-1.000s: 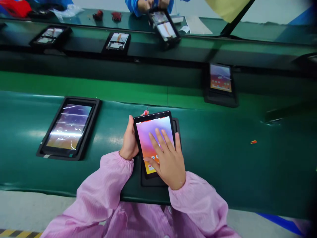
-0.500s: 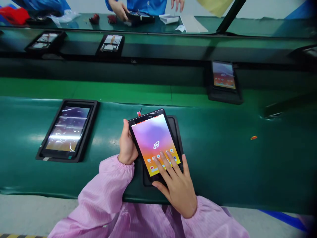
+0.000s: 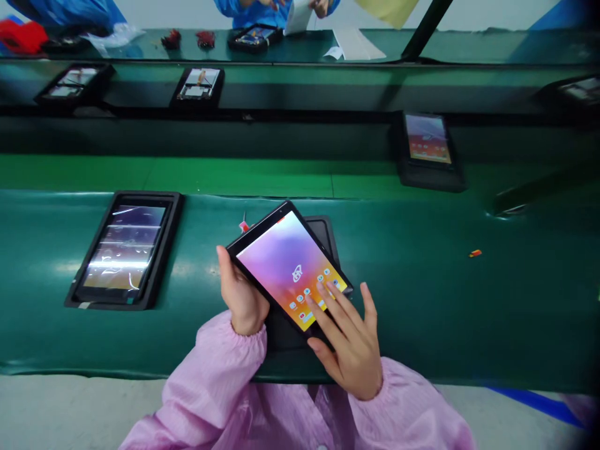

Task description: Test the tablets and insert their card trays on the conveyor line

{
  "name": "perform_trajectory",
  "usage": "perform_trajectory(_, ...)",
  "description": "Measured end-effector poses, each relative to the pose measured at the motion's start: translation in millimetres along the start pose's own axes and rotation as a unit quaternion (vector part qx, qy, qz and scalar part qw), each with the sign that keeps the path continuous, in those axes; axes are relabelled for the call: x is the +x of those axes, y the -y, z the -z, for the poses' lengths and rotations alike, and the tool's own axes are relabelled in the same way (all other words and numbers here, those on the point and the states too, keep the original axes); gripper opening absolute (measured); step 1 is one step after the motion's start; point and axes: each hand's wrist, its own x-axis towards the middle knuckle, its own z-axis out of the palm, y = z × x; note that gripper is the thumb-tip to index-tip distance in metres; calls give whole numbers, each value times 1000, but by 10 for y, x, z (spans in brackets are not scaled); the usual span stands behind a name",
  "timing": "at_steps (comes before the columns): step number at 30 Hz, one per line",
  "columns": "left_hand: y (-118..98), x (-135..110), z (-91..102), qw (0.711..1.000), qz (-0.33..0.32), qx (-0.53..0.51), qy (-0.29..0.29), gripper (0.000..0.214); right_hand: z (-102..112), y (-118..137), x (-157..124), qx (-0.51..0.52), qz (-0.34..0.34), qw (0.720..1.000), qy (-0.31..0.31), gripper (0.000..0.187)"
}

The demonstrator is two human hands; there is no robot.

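While the left hand pinches the edge of the tilted black tablet, its white logo is unreadable above small app icons; right hand spread, fingers over the lower screen.

My one camera rides on my head, facing forward and down. It looks from close above my left grip, my right grip and the tablet between them, out across the green table to a co-worker's blue sleeves along the far top edge.
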Motion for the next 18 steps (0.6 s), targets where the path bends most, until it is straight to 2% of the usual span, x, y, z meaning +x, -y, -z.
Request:
perform_trajectory(3, 68, -186, -46, 997, -67, -18, -40, 53, -57, 80, 260, -14, -66, 998, -17, 59)
perform_trajectory(7, 135, -314, -92, 990, -103, -8, -93, 56, -183, 338, 483, -24, -134, 990, 20, 74)
perform_trajectory(12, 134, -272, -153, 973, -136, -66, -172, 52, -221, 609, 318, -20, -111, 992, 59, 79)
perform_trajectory(18, 145, -252, -123, 974, -159, -1, -160, 50, -97, 634, 197, -14, -83, 995, 51, 70)
